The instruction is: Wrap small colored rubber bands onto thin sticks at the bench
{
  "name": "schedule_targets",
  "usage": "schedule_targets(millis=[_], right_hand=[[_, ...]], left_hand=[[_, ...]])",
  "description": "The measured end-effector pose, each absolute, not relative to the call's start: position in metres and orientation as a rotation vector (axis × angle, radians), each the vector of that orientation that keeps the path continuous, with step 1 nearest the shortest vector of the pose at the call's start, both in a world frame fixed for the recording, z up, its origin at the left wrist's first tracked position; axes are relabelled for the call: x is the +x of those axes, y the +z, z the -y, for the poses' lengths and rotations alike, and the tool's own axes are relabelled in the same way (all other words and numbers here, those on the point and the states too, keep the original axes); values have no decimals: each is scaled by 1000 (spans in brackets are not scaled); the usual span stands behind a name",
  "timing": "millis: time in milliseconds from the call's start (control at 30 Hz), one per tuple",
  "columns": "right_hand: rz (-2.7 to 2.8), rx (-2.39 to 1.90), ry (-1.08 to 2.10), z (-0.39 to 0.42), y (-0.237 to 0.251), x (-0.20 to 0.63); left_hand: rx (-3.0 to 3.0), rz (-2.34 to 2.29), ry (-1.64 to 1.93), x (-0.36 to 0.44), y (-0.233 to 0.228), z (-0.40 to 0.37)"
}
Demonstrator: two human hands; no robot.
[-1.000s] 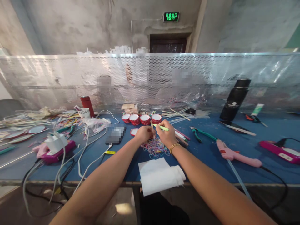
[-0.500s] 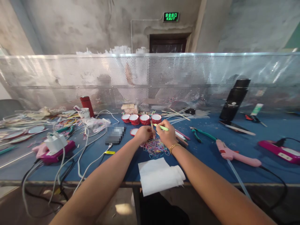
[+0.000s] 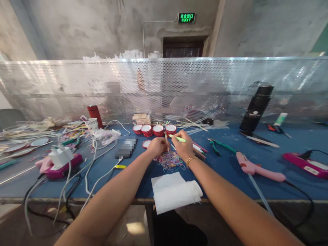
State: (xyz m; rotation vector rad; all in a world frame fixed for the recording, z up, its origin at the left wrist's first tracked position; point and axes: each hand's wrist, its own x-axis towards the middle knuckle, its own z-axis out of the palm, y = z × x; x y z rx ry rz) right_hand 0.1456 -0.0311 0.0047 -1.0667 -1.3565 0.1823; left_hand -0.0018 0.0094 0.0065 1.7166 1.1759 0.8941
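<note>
Gripping green stick in right hand, lengthwise pointing left

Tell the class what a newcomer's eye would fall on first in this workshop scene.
Two bare arms meet mid-table, the right hand holding a green stick and the left hand a wooden stick, over a heap of coloured rubber bands. Behind stand four red cups; right lies a pink glue gun.
</note>
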Motion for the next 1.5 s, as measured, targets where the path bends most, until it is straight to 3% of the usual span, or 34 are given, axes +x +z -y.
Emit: schedule_targets(millis=[1500], right_hand=[[1403, -1072, 130, 32, 6, 147]], left_hand=[[1807, -1164, 904, -4, -2, -19]])
